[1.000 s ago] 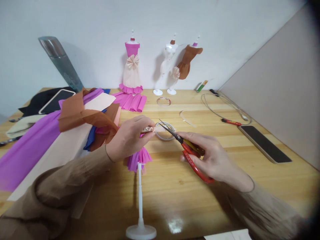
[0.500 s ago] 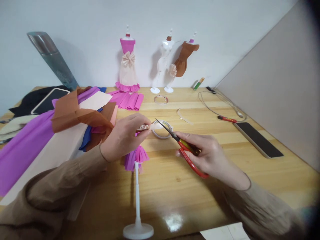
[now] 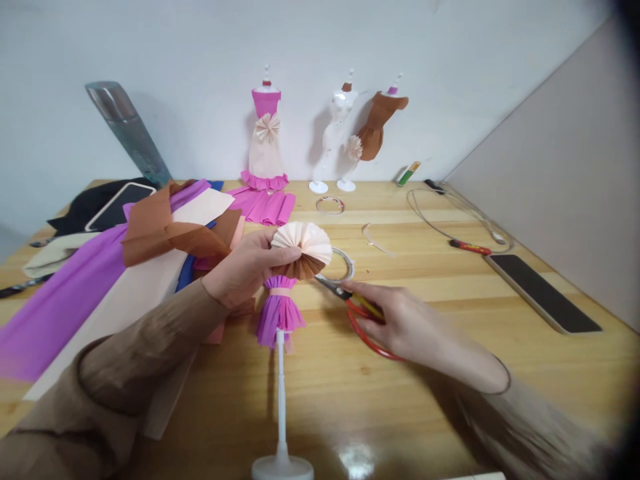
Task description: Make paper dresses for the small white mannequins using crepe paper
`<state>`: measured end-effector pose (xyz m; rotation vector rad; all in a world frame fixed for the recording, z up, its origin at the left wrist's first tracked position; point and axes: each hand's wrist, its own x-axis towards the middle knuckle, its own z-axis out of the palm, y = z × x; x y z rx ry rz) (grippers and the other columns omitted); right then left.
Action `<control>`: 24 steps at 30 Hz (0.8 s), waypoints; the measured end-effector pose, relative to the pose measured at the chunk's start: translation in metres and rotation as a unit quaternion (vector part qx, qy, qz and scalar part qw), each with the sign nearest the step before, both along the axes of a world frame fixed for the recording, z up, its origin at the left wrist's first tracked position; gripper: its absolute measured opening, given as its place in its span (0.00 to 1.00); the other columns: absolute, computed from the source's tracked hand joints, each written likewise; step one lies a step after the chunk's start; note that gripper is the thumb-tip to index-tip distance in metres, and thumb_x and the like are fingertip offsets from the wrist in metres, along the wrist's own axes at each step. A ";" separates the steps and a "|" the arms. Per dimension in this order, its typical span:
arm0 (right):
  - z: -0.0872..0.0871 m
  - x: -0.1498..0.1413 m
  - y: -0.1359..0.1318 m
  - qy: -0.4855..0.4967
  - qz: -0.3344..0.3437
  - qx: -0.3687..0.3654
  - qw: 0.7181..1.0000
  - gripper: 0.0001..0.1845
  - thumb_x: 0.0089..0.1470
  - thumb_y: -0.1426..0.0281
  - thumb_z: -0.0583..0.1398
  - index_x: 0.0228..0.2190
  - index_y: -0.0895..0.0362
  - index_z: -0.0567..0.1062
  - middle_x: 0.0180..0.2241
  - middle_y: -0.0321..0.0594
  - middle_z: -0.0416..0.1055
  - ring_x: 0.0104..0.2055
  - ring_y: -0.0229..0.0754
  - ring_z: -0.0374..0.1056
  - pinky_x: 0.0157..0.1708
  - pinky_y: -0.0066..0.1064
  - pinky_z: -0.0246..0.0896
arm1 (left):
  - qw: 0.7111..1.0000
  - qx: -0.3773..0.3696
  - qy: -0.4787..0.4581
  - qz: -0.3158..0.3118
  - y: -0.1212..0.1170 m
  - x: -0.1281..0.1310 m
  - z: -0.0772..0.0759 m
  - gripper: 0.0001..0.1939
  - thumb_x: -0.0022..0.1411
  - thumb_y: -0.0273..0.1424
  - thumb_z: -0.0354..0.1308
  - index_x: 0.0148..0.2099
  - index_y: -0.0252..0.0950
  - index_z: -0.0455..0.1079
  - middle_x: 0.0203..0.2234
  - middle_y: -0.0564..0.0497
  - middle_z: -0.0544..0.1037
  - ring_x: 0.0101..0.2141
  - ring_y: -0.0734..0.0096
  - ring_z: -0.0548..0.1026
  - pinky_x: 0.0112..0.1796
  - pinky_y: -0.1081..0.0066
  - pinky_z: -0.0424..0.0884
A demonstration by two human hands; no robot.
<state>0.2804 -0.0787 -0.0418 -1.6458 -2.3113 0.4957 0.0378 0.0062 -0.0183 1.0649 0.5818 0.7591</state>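
My left hand [image 3: 250, 264] pinches a pleated paper rosette [image 3: 306, 241], cream above and brown along its lower part, with the thumb across its middle. Right behind and below it is a pink and purple ruffled paper skirt [image 3: 281, 313] with a cream band, on a white stand [image 3: 281, 400]; the rosette and hand hide what is above. My right hand [image 3: 400, 320] is closed around red-handled scissors [image 3: 342, 291], held low over the table. Their blades point left, below a roll of tape or wire [image 3: 350, 261], and the tips reach beneath the rosette.
Coloured crepe paper [image 3: 145, 247] is heaped at the left near a bottle [image 3: 125, 127]. Along the wall stand small dressed mannequins [image 3: 265, 150]. At the right lie a phone [image 3: 545, 293] and a cable [image 3: 470, 207]. Folded pink paper [image 3: 273, 208] and a thin ring [image 3: 330, 205] lie farther back.
The folded paper in my left hand is now fanned out into a round rosette facing me. My right hand has lowered the scissors toward the table. The view has shifted slightly.
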 end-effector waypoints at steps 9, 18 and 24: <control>0.000 -0.013 -0.004 -0.028 0.016 -0.075 0.997 0.30 0.52 0.76 0.55 0.57 0.52 0.69 0.31 0.38 0.77 0.27 0.40 0.71 0.27 0.28 0.59 | 1.000 -0.011 0.003 -0.016 -0.003 0.002 -0.002 0.16 0.48 0.32 0.70 0.38 0.28 0.75 0.33 0.44 0.80 0.35 0.64 0.79 0.45 0.63 0.73; 0.004 0.020 0.009 0.236 0.012 -0.055 0.970 0.20 0.55 0.56 0.59 0.43 0.54 0.63 0.28 0.35 0.64 0.28 0.39 0.61 0.28 0.30 0.60 | 0.991 0.097 0.078 -0.041 -0.007 0.001 -0.001 0.08 0.56 0.29 0.64 0.36 0.28 0.76 0.29 0.43 0.81 0.30 0.70 0.77 0.33 0.71 0.71; 0.010 0.011 -0.001 0.311 0.080 -0.096 0.942 0.28 0.54 0.46 0.56 0.47 0.52 0.63 0.33 0.38 0.61 0.31 0.41 0.59 0.33 0.33 0.61 | 0.987 0.099 0.115 -0.048 -0.008 0.003 -0.001 0.07 0.54 0.28 0.65 0.34 0.28 0.75 0.26 0.45 0.80 0.28 0.71 0.76 0.32 0.71 0.71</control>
